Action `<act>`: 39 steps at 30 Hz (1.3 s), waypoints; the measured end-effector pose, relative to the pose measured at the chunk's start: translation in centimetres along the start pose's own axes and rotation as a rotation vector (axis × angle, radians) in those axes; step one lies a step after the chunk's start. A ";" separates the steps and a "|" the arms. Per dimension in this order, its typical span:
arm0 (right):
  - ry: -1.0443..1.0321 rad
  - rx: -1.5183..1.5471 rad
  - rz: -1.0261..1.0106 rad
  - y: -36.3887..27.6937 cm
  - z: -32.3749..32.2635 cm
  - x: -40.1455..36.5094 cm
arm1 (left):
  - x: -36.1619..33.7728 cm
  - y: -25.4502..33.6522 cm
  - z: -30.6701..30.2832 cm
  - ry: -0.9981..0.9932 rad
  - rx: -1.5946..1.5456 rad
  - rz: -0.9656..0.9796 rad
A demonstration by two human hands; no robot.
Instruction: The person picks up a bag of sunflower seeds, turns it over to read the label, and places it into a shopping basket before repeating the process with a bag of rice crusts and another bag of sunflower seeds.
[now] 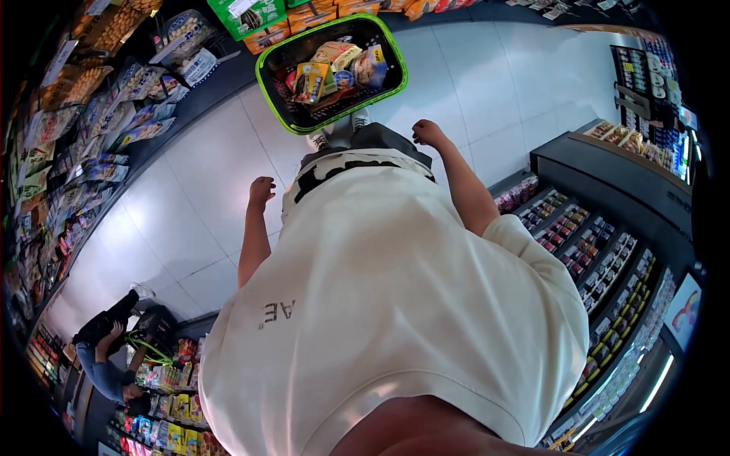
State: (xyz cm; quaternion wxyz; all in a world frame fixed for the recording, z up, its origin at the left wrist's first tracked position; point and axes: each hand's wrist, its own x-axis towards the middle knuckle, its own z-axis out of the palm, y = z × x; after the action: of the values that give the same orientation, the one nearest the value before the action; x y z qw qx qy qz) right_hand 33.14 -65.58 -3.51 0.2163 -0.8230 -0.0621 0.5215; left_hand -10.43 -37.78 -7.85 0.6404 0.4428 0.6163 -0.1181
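I look down over my white T-shirt (380, 304) at a shop floor. My left hand (261, 190) hangs by my side with curled fingers and holds nothing. My right hand (428, 133) is raised a little, closed into a loose fist, also without anything in it. A black shopping basket with a green rim (274, 95) stands on the white tiles just beyond my shoes (334, 137). It holds several snack packets (334, 64). Neither hand touches the basket.
Shelves of bagged snacks (84, 144) line the left side of the aisle. A dark display counter with rows of small packets (585, 243) stands on the right. At lower left another person (106, 357) crouches by a low shelf with their own basket (156, 330).
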 end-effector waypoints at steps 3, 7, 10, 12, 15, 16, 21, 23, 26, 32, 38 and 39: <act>-0.004 -0.003 0.003 0.4 -0.2 0.3 | -0.8 1.3 0.5 0.013 0.019 -0.010; -0.003 -0.052 -0.030 1.2 -1.0 1.5 | -1.0 1.7 1.2 0.033 0.024 0.016; -0.035 0.006 -0.023 2.0 -2.2 2.5 | -1.1 2.0 2.1 0.053 0.038 0.002; -0.048 0.028 -0.022 2.3 -3.4 2.9 | -1.5 2.5 3.2 0.070 0.053 -0.015; -0.066 0.052 -0.025 3.0 -5.5 4.2 | -2.2 3.3 5.7 0.074 0.043 -0.022; -0.073 0.051 -0.029 3.3 -6.2 4.7 | -2.6 3.8 6.6 0.078 0.046 -0.027; -0.122 -0.037 -0.080 3.2 -9.2 8.0 | -3.5 5.7 11.7 0.124 0.072 -0.026; -0.131 -0.094 -0.119 2.2 -10.3 9.2 | -3.6 6.6 14.3 0.161 0.123 -0.006; -0.115 -0.067 -0.159 0.9 -11.4 11.5 | -1.9 7.7 18.1 0.209 0.283 0.112; -0.028 -0.200 -0.250 0.0 -9.9 18.6 | 2.8 15.4 28.4 0.153 0.386 0.375; 0.035 -0.186 -0.259 -3.5 -6.2 22.5 | 10.7 20.6 37.1 0.080 0.581 0.579; 0.071 -0.154 -0.256 -3.6 -5.5 23.9 | 12.4 20.4 38.3 0.130 0.577 0.661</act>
State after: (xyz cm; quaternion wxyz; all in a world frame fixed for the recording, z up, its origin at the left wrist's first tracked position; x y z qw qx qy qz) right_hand 49.18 -56.10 -19.86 0.2195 -0.8405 -0.1986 0.4539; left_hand 32.68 -48.36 -16.10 0.4542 0.7830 0.4225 -0.0462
